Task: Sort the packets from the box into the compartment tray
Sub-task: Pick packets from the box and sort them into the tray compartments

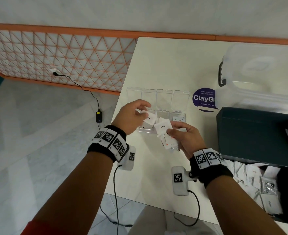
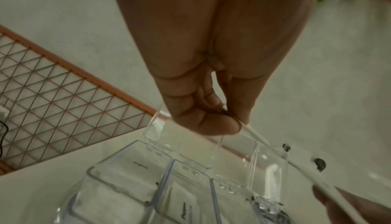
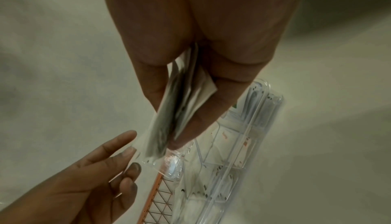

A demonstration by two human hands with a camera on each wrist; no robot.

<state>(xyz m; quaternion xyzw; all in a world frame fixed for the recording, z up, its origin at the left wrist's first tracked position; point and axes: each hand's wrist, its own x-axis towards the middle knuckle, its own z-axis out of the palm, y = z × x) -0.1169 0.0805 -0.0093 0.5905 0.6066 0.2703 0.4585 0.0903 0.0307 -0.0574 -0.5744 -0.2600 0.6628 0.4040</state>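
Note:
Over the clear compartment tray (image 1: 164, 114), whose lids stand open at the back, my left hand (image 1: 142, 110) pinches a single white packet (image 1: 150, 118). My right hand (image 1: 172, 131) grips a fanned stack of white packets (image 1: 163, 128) just right of it, near the tray's front edge. The left wrist view looks down past my left hand (image 2: 228, 124) into the tray (image 2: 167, 177), where a packet marked "Pepper" (image 2: 184, 209) lies in one compartment. In the right wrist view the stack (image 3: 182, 103) sits between thumb and fingers. The dark open box (image 1: 258, 133) on the right holds several more packets (image 1: 251, 180).
A large clear plastic tub (image 1: 258, 73) stands at the back right, with a purple round sticker (image 1: 204, 99) on the white table (image 1: 156, 65) beside it. The table's left edge runs diagonally close to the tray. A power adapter (image 1: 98, 116) lies on the floor.

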